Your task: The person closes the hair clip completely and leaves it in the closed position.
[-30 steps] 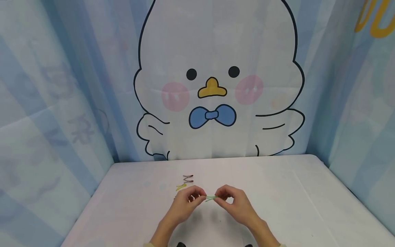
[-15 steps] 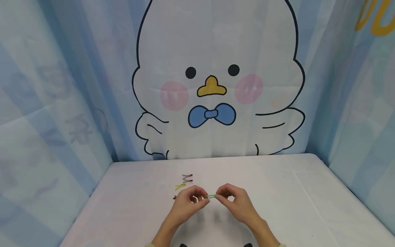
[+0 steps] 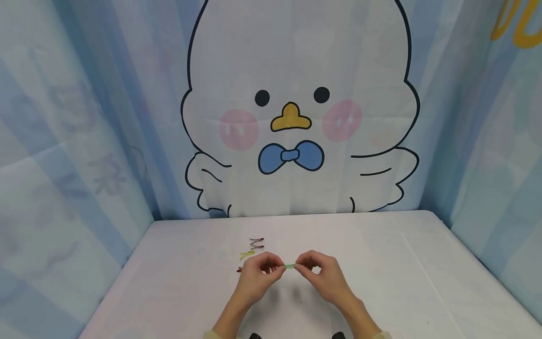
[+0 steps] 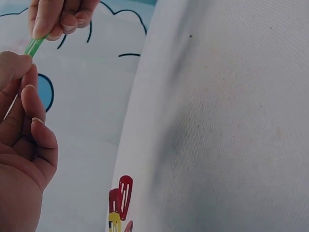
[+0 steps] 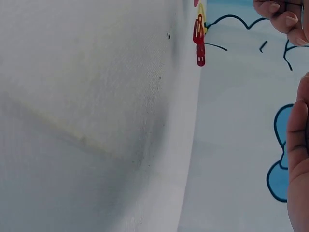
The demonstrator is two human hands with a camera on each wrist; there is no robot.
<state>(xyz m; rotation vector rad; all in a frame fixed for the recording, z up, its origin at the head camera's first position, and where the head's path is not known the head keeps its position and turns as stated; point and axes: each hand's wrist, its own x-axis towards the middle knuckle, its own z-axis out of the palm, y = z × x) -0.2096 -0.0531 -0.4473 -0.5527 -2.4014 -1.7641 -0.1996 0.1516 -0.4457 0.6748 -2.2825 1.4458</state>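
Note:
A green snap hair clip (image 3: 290, 266) is stretched between my two hands above the white table. My left hand (image 3: 258, 278) pinches one end between thumb and fingers, and my right hand (image 3: 325, 277) pinches the other. In the left wrist view the middle of the green hair clip (image 4: 34, 47) shows as a narrow slotted strip; fingertips cover both ends. Only parts of both hands enter the right wrist view, and the green clip is out of sight there.
Beyond my left hand lie two dark red hair clips (image 3: 256, 243) and a yellow hair clip (image 3: 247, 254). Another red clip (image 3: 239, 270) is partly hidden by that hand. A curtain (image 3: 292, 193) printed with a cartoon bird hangs behind the table (image 3: 381, 263).
The green clip's two prongs, spread apart a second ago, now lie close together as one narrow strip. Both hands keep their pinch and have hardly shifted.

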